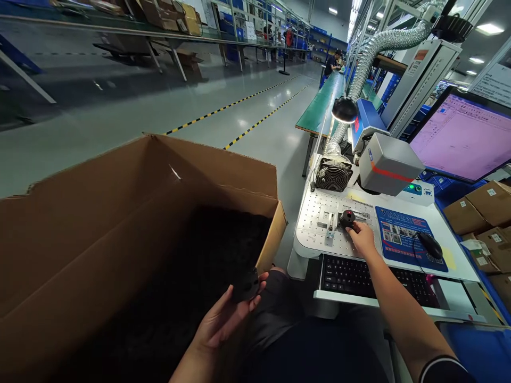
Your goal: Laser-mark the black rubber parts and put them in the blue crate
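My left hand (229, 316) is closed on a flat black part (245, 286) with small holes, held over the near right edge of a large cardboard box (223, 165). Dark contents fill the box's bottom; their shapes are too dim to make out. My right hand (362, 238) reaches to the machine's perforated plate (313, 218). Its fingers grip a round black part (347, 218) with a red spot on top, set against the metal fixture (330, 223). Above and behind that part hangs the grey machine head (389, 165).
A keyboard (351, 276) sits on a pull-out tray below the plate. To the right are a blue mat (403, 236), a black mouse (430, 245) and a monitor (467, 133). A fan (334, 175) stands behind the plate. Cartons (493, 205) are stacked at far right.
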A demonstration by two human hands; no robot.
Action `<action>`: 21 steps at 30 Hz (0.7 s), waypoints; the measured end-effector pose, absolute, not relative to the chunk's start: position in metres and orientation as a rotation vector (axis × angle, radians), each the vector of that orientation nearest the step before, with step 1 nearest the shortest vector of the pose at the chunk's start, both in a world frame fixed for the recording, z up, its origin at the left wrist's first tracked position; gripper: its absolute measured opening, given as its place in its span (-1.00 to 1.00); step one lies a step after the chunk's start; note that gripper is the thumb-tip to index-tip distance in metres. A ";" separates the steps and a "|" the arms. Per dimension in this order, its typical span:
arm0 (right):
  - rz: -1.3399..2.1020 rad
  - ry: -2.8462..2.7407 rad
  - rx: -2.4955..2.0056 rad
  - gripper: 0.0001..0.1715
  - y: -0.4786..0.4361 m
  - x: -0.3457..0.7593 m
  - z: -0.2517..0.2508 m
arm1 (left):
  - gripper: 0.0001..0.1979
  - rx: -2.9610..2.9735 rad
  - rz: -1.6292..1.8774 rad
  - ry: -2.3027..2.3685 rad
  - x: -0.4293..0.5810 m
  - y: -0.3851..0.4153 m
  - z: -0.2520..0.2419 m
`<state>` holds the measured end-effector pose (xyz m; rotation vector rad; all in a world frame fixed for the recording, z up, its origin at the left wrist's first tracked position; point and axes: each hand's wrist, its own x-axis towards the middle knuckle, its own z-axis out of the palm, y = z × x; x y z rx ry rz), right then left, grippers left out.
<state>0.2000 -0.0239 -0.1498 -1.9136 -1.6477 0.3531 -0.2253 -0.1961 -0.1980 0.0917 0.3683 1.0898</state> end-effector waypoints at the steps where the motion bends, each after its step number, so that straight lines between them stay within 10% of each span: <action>1: 0.355 -1.648 -1.914 -0.61 -0.024 0.199 -0.149 | -0.47 0.090 1.091 0.371 -0.225 -0.196 -0.198; 14: 0.419 -1.437 -1.874 -0.39 -0.047 0.204 -0.136 | -0.54 0.107 1.058 0.436 -0.217 -0.192 -0.182; 21: 0.323 -1.445 -1.672 -0.67 -0.157 0.214 -0.132 | -0.46 0.040 1.077 0.543 -0.212 -0.189 -0.185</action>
